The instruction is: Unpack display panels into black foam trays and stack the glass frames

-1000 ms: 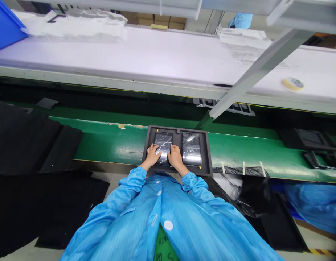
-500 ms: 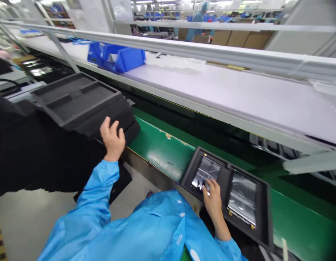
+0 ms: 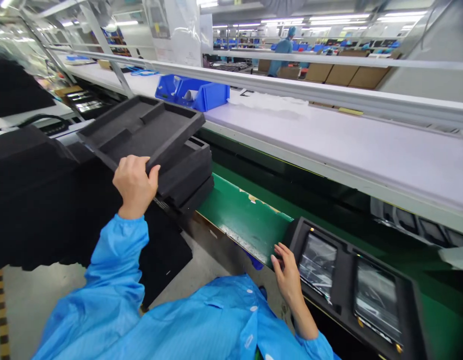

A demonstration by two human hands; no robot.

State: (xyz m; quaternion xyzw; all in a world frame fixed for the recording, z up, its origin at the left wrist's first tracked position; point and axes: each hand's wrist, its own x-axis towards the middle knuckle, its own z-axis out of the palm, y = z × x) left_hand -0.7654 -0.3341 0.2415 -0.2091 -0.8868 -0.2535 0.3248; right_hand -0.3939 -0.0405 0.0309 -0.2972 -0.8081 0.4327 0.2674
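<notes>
My left hand [image 3: 134, 186] is closed around the near edge of a black foam tray [image 3: 162, 135]. That tray is tilted, its right side raised off a stack of similar trays [image 3: 192, 172]. Its recesses face up and show bare foam. Over the front edge of the green bench [image 3: 246, 220], my right hand [image 3: 289, 275] is open with its fingers spread, holding nothing. Just right of it lies a second foam tray [image 3: 344, 280], with a glossy screen panel [image 3: 318, 262] in its left recess and another glossy panel [image 3: 377, 295] in its right one.
Behind the bench runs a white shelf [image 3: 284, 135] with blue bins [image 3: 212, 95] on it and a metal rail [image 3: 276, 82] above. Black cloth-like material [image 3: 40, 200] hangs at the left. A person in blue [image 3: 282, 52] stands far back.
My left hand has gone from open beside the stack to gripping the top tray, which has tilted up. My right hand has moved left off the panel tray. The view has shifted left.
</notes>
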